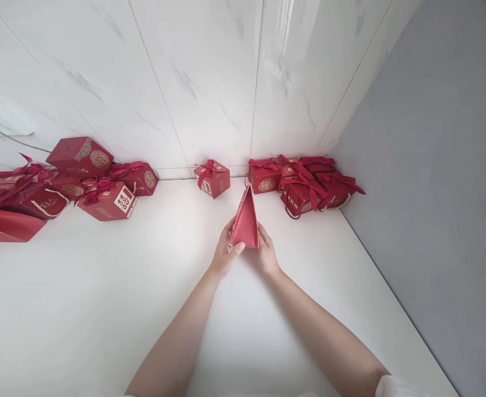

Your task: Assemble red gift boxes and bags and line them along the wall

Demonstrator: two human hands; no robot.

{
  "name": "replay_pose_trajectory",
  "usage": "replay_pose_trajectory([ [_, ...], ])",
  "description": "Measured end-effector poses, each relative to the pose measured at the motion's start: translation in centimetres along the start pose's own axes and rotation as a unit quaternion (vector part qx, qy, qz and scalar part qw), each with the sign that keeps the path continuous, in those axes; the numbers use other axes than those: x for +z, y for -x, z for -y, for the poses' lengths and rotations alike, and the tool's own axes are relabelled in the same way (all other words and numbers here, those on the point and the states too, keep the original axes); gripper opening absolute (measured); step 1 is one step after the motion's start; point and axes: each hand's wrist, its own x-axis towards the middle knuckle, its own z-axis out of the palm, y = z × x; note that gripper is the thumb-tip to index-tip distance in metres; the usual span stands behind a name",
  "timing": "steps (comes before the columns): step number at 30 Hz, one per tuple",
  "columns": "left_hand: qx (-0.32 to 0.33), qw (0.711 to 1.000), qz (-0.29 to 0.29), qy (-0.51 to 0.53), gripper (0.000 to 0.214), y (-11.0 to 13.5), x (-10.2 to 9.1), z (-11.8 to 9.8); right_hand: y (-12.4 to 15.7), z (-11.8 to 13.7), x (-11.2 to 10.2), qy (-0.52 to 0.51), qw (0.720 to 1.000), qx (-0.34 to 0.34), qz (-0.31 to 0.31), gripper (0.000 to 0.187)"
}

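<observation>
Between my two hands is a red paper gift bag [246, 223], its mouth toward me and narrowing to a point at the far end; its inside looks bare. My left hand [226, 251] grips the left side, thumb over the near edge. On the opposite side my right hand [266, 249] presses against the bag, its fingers partly hidden behind it. Just beyond, a small red gift box [212, 179] with a ribbon bow stands by the wall.
Ribbon-tied red boxes [301, 184] cluster at the back right corner. More red boxes [106, 201] are piled at the left, beside a red paper piece [9, 225]. White marbled tiles [193, 71] rise behind the white table [81, 309]; a grey panel [433, 165] borders the right.
</observation>
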Motion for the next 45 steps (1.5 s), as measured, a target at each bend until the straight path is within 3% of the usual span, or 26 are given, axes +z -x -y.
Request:
replay_pose_trajectory([
  [17, 0.000, 0.999, -0.010, 0.051, 0.071, -0.2, -0.4, 1.1, -0.3, -0.7, 0.0, -0.040, 0.999, 0.011, -0.017, 0.048],
  [23, -0.050, 0.993, -0.013, 0.106, 0.081, -0.3, -0.8, 2.0, -0.2, -0.6, 0.3, -0.098, 0.994, 0.036, 0.019, 0.057],
  [28, 0.015, 0.999, -0.050, -0.012, 0.071, 0.3, -0.5, 1.5, 0.0, 0.2, 0.3, -0.123, 0.990, 0.056, 0.044, 0.055],
  [33, 0.102, 0.970, -0.117, -0.185, 0.056, 0.5, 0.2, 0.0, 0.3, 0.9, 0.5, -0.103, 0.992, 0.037, 0.060, 0.049],
  [41, 0.157, 0.948, -0.157, -0.228, 0.055, 0.7, 0.3, -0.4, 0.5, 1.4, 0.4, -0.051, 0.992, 0.059, 0.096, 0.051],
  [45, 0.156, 0.951, -0.156, -0.217, 0.049, 0.6, 0.0, -0.4, 0.5, 0.8, 0.6, -0.029, 0.996, 0.038, 0.070, 0.043],
])
